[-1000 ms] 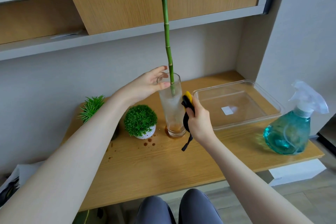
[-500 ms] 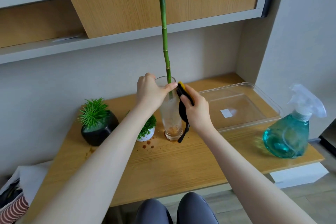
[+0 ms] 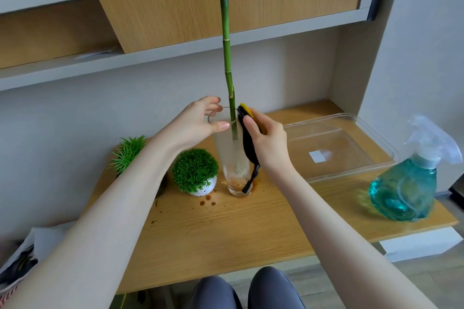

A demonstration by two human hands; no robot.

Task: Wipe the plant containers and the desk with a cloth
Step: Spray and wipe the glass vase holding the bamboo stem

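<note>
A tall clear glass vase (image 3: 232, 158) stands on the wooden desk (image 3: 226, 228) with a long green bamboo stem (image 3: 227, 57) rising out of it. My left hand (image 3: 198, 124) grips the vase's rim, thumb on the near side. My right hand (image 3: 267, 142) holds a black and yellow cloth (image 3: 247, 138) against the vase's right side near the top, its strap dangling to the base. A round green plant in a white pot (image 3: 195, 173) sits left of the vase. A spiky plant in a dark pot (image 3: 129, 152) is partly hidden behind my left forearm.
Brown spots (image 3: 207, 199) mark the desk in front of the white pot. A clear plastic tray (image 3: 334, 148) lies to the right, and a teal spray bottle (image 3: 406, 183) stands at the desk's right edge. Shelves hang above. My knees show below the front edge.
My right hand has slid the cloth up the vase's side from mid-height to the rim over the last second. My left hand has kept hold of the rim.
</note>
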